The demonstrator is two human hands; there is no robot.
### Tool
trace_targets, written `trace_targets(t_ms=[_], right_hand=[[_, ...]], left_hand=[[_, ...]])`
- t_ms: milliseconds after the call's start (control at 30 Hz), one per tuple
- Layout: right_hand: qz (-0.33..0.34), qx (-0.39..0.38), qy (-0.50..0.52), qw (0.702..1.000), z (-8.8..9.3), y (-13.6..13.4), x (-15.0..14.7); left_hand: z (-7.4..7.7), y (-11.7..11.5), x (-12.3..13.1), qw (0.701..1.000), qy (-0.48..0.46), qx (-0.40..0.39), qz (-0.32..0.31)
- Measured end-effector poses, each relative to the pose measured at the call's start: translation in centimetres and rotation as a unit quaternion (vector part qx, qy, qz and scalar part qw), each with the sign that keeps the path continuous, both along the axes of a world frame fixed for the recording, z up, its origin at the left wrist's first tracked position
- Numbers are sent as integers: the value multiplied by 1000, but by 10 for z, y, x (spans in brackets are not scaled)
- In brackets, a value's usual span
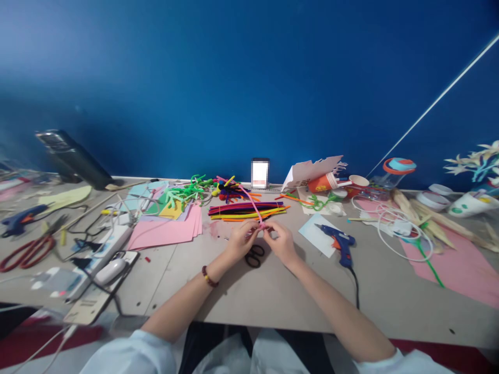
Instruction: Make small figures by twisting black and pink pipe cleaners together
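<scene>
Between my two hands is a pink pipe cleaner (254, 206), its long free end rising up and to the left. My left hand (244, 240) pinches its lower, bunched part from the left. From the right, the fingertips of my right hand (281, 241) close on the same spot. Small scissors with black handles (254, 256) lie on the table just below my hands, their blades partly hidden by my left hand. Behind my hands lies a bundle of purple, red, yellow and orange pipe cleaners (247, 210).
A blue glue gun (343, 244) rests on light blue paper (312, 234) at the right. Pink paper sheets (163, 232), a power strip (105, 254) and red-handled scissors (35, 249) lie leftward. A phone (260, 174) stands against the blue wall. Paper cups (325, 182) lie at the back right.
</scene>
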State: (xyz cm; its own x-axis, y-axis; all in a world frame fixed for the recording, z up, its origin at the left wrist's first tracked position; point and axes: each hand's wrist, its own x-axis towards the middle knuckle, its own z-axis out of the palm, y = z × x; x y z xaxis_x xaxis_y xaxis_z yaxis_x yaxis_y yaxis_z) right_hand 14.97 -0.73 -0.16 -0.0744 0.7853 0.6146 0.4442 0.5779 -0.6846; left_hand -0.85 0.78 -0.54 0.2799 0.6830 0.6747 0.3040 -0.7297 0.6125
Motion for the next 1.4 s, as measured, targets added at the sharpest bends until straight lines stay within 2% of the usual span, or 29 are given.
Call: trace_targets(t_ms=[233, 333, 467, 600, 800, 1100, 1233, 1400], right_hand=[[17, -32, 3, 999, 2, 3, 2], [46, -82, 55, 994, 1, 5, 4], [95, -170, 154, 969, -6, 10, 3], [97, -204, 194, 955, -14, 13, 1], [92, -221, 211, 948, -15, 12, 0], [84, -168, 202, 961, -11, 9, -1], [65, -104, 144, 982, -3, 5, 1], [51, -45, 65, 996, 7, -1, 1]], left_hand=[[8, -1, 1, 997, -30, -67, -11], [13, -2, 2, 993, -47, -112, 0], [16, -3, 4, 977, -97, -188, 17], [15, -3, 7, 952, -159, -262, -21], [13, -5, 9, 951, -158, -263, -43], [7, -4, 8, 955, -152, -240, -84], [8, -3, 7, 958, -146, -238, -57], [14, -2, 3, 981, -96, -164, -26]])
